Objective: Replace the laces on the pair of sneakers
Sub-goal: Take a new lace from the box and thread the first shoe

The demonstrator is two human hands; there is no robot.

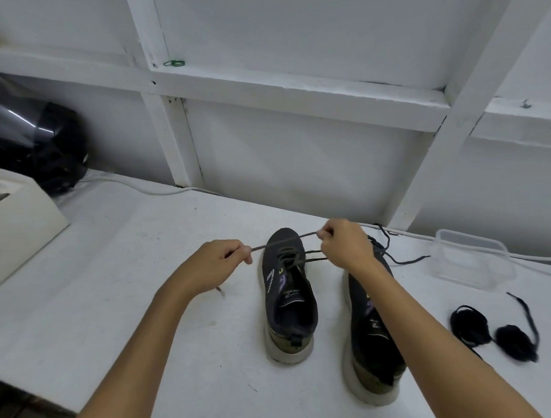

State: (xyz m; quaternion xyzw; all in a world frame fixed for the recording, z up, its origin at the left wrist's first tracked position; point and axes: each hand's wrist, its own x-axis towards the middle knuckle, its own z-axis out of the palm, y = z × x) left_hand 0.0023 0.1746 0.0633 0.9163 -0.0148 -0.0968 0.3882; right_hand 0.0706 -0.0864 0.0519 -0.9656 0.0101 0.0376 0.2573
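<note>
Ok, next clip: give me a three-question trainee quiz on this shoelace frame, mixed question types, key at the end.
1. True or false: both hands pinch the same lace.
2. Which sneaker is being laced? A) the one on the person's left B) the one on the person's right
3. Fill in: the clear plastic container sits to the ____ of the sneakers.

Key
1. True: the left hand and right hand hold the lace taut.
2. A, the left sneaker; the right sneaker lies under the forearm.
3. Right: container.
</note>
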